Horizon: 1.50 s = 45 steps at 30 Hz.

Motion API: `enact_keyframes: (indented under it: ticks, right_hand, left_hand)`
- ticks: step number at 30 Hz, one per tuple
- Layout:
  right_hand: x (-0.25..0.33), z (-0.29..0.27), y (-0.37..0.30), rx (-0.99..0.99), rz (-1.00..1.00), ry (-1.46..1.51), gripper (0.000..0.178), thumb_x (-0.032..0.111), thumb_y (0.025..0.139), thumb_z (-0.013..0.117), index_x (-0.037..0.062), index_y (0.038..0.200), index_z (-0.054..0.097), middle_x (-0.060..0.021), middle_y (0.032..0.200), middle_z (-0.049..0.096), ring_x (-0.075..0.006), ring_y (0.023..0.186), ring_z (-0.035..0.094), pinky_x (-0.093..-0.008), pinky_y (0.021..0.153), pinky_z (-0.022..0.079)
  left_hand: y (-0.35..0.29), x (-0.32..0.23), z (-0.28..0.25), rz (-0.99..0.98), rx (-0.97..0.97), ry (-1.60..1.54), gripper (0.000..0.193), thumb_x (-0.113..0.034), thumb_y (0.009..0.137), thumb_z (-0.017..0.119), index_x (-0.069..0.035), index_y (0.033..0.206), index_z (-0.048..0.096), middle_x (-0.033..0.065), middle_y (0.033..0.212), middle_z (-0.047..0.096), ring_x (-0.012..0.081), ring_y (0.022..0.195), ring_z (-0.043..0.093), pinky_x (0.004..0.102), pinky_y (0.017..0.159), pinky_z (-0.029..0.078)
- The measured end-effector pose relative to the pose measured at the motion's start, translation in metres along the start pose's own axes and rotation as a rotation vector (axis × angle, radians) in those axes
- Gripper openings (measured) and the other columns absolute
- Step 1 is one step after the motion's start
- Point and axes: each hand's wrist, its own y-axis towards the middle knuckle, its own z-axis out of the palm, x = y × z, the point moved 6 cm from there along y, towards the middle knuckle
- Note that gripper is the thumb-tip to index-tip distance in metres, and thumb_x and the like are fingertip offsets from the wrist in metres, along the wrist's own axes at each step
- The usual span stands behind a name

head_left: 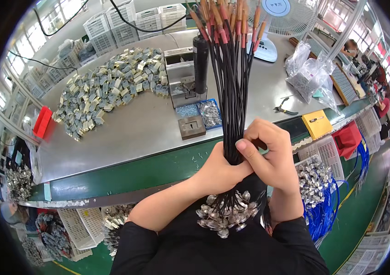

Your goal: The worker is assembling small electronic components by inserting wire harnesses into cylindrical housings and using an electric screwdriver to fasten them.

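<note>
Left grip [222, 172] is wrapped around the black cable bundle [234, 105], gripping it low, just above the cluster of metal terminals [225, 213]. Right grip [270, 151] sits just above and to the right, its thumb tip laid on the cables and forefinger curled; the other fingertips are hidden, so cannot tell whether it pinches strands or only presses. The red-and-orange tips [225, 27] fan out well above both grips, while the terminals hang just below, near the worker's black top. Judgement: the step in hand looks like gathering and evening the bundle. Best practice: let the left grip bear the load, firm but not crushing, and use the right thumb to draw stray strands inward one by one. Squeezing too near the terminals may bend or tangle them; loosening both grips together risks strands slipping out. Keep the lower end clear of clothing, and the upper end clear of the black cylinder [200, 64] beyond the grips and the fan [266, 48] up to the right, across the steel surface [144, 133].
</note>
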Motion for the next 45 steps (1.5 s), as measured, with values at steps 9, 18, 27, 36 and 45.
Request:
enact_keyframes:
  ticks: [9, 18, 27, 36, 45]
  right_hand:
    - [-0.011, 0.023, -0.005, -0.163, 0.221, 0.016, 0.018, 0.002, 0.084, 0.079, -0.0005, 0.083, 0.061, -0.0026, 0.074, 0.06, -0.0099, 0.068, 0.053, -0.0267, 0.062, 0.044]
    - [-0.01, 0.027, 0.005, -0.14, -0.04, -0.015, 0.015, 0.0, 0.086, 0.069, 0.0014, 0.084, 0.054, -0.0063, 0.08, 0.054, -0.0146, 0.068, 0.049, -0.0283, 0.061, 0.042]
    - [-0.011, 0.023, 0.014, -0.235, 0.017, -0.129, 0.019, 0.0, 0.089, 0.068, 0.0014, 0.081, 0.051, -0.0071, 0.071, 0.048, -0.0175, 0.061, 0.045, -0.0318, 0.055, 0.038]
    - [-0.003, 0.006, 0.02, -0.278, 0.187, 0.357, 0.024, 0.005, 0.104, 0.055, 0.0031, 0.08, 0.051, 0.0026, 0.077, 0.046, -0.0056, 0.071, 0.04, -0.0244, 0.064, 0.034]
    - [0.012, -0.016, 0.022, -0.278, 0.262, 0.523, 0.017, 0.01, 0.102, 0.063, 0.0016, 0.087, 0.058, 0.0017, 0.082, 0.054, -0.0053, 0.073, 0.045, -0.023, 0.066, 0.036]
  left_hand:
    - [-0.005, -0.021, -0.02, 0.244, -0.247, 0.26, 0.025, -0.008, 0.083, 0.077, 0.002, 0.101, 0.063, 0.0046, 0.093, 0.07, 0.0112, 0.086, 0.064, 0.0306, 0.076, 0.054]
    - [0.001, -0.011, -0.024, 0.319, -0.2, 0.26, 0.023, -0.004, 0.083, 0.074, 0.002, 0.102, 0.062, 0.0041, 0.087, 0.068, 0.0103, 0.083, 0.063, 0.0304, 0.074, 0.053]
    - [0.011, -0.005, -0.015, 0.373, -0.194, 0.242, 0.02, -0.005, 0.087, 0.073, 0.002, 0.102, 0.061, 0.0058, 0.091, 0.069, 0.0116, 0.089, 0.065, 0.031, 0.077, 0.054]
    - [0.021, 0.004, -0.014, 0.319, -0.221, 0.238, 0.034, -0.009, 0.092, 0.073, -0.008, 0.077, 0.042, -0.0056, 0.069, 0.04, 0.0053, 0.066, 0.039, 0.029, 0.055, 0.033]
    - [0.018, 0.007, -0.014, 0.256, -0.225, 0.289, 0.03, -0.007, 0.095, 0.069, -0.006, 0.077, 0.046, -0.0044, 0.067, 0.042, 0.0057, 0.065, 0.041, 0.0289, 0.056, 0.036]
